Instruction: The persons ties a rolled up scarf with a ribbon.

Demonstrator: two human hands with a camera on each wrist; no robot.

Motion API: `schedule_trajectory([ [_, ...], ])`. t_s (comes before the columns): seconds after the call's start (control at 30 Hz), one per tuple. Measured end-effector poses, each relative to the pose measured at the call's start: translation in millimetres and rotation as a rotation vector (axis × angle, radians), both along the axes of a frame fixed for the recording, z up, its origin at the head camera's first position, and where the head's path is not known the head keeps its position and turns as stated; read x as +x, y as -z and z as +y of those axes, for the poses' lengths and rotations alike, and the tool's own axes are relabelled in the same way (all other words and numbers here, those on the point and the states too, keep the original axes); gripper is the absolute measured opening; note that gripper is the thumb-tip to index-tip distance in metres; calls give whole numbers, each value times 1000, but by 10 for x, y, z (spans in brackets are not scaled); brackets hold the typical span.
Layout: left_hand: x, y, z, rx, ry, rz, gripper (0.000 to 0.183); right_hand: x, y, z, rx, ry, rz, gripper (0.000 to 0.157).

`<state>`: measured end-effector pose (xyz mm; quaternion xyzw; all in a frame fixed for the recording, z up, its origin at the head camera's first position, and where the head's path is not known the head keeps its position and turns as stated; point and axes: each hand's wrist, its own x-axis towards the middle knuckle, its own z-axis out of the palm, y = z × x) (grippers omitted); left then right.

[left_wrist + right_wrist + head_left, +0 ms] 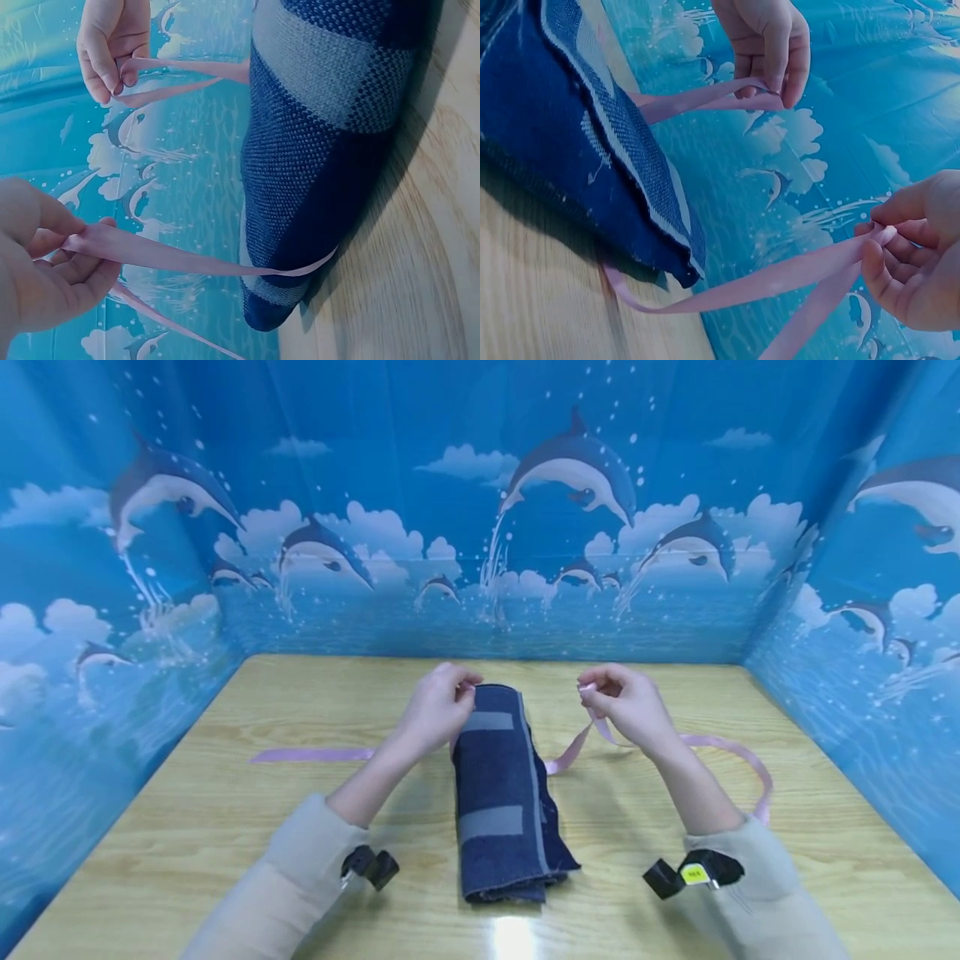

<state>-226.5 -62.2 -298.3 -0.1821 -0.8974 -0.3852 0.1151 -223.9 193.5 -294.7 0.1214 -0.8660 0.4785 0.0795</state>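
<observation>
A rolled or folded navy cloth with pale grey patches (495, 777) lies lengthwise on the table, its layered edges along the right side. Beneath it passes a pink ribbon (570, 753), coming out on both sides. My left hand (444, 706) pinches one part of the ribbon (165, 253) by the cloth's far left edge. Off to the right, my right hand (626, 703) pinches the other part between thumb and fingers, raised above the table. Both hands and the lifted ribbon (780, 279) show in each wrist view.
The ribbon's left tail (311, 755) lies flat on the wooden table (187, 827); its right tail (750, 764) curves round beside the right forearm. A blue dolphin-print curtain (480, 602) stands behind the table and along both sides. Each sleeve carries a black wrist camera (370, 865).
</observation>
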Motion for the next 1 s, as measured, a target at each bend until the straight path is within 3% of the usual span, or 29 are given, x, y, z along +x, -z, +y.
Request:
schedule_trajectory([
  [0.4,-27,-54,88,-152,22,12,30,-28,-21,-154,46,-100,-63,22],
  [0.6,-27,-32,112,-146,48,27,30,-42,-9,-231,115,-127,-25,22],
  [0.83,-49,12,129,-123,44,56,25,-78,30,-305,108,-144,-38,24],
  [1.0,-64,37,133,-126,48,97,23,-96,47,-354,180,-133,-11,24],
])
